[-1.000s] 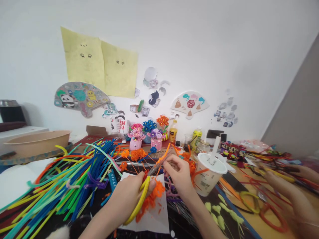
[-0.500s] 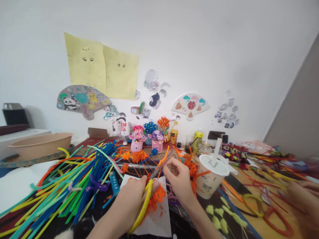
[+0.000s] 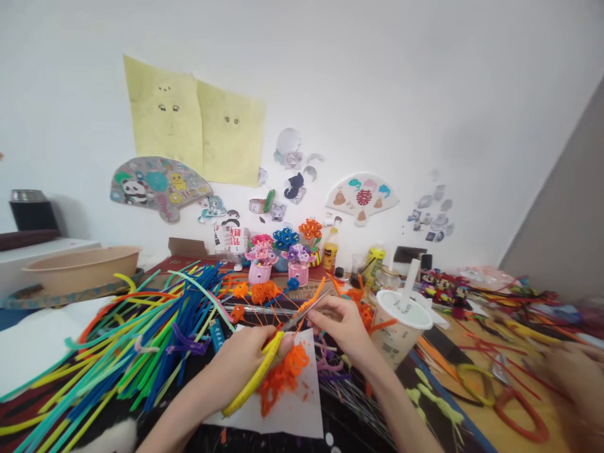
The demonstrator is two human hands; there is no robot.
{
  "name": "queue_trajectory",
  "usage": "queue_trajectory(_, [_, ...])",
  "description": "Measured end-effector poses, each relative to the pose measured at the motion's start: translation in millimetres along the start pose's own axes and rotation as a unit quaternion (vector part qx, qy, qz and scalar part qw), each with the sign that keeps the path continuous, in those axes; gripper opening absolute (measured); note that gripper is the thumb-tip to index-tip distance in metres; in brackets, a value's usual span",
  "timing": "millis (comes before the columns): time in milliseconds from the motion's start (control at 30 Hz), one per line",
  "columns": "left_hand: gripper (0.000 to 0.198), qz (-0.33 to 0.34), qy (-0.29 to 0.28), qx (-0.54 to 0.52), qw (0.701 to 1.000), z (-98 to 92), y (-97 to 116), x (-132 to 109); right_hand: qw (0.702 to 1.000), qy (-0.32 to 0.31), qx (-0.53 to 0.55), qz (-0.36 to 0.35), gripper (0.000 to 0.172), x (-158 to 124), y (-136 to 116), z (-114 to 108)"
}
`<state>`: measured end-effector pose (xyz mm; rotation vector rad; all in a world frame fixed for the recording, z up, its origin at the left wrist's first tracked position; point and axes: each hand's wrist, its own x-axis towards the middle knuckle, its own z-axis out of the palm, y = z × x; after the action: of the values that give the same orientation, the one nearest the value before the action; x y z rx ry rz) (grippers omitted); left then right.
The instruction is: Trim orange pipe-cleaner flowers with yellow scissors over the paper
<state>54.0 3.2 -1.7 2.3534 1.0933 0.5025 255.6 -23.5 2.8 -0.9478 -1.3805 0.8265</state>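
An orange pipe cleaner [image 3: 312, 301] rises just beyond the right hand's grip [image 3: 337, 324].

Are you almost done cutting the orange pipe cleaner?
Partway, it seems. Done: cut orange bits on the paper. In hand: scissors in the left hand, orange pipe cleaner in the right hand. Left: a big pile of pipe cleaners, seemingly unused.

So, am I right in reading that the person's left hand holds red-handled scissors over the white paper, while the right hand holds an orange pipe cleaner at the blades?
Not quite: the head view shows that the handles of the scissors are yellow, not red. The rest stands: the left hand holds them over the white paper, and the right hand holds the orange pipe cleaner at the blades.
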Motion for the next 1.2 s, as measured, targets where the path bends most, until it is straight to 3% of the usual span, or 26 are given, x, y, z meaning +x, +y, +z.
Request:
queue_trajectory(200, [0.041, 0.028, -0.04, -0.061, 0.997, -6.9, 3.9, -3.6, 0.999, -0.042, 0.009, 0.009, 0.017, -1.8, 0.2, -6.7])
queue_trajectory(333, [0.041, 0.032, -0.09, -0.116, 0.989, -10.0, 6.7, -8.3, 0.999, -0.032, -0.002, 0.003, 0.018, -3.0, 1.4, -7.1])
queue_trajectory(533, [0.04, 0.003, 0.008, 0.048, 0.999, -8.6, 15.6, -10.0, 1.0, 0.012, -0.004, -0.022, 0.012, -4.3, -0.9, 1.6])
queue_trajectory(767, [0.047, -0.045, -0.002, 0.162, 0.986, -10.3, 27.4, -10.5, 0.992, 0.076, -0.074, -0.074, 0.007, -2.8, 5.3, 9.6])
queue_trajectory(1200, [0.051, -0.06, -0.016, 0.189, 0.98, -10.9, 33.0, -9.3, 0.988, 0.086, -0.097, -0.086, 0.014, -4.0, 4.0, 13.2])
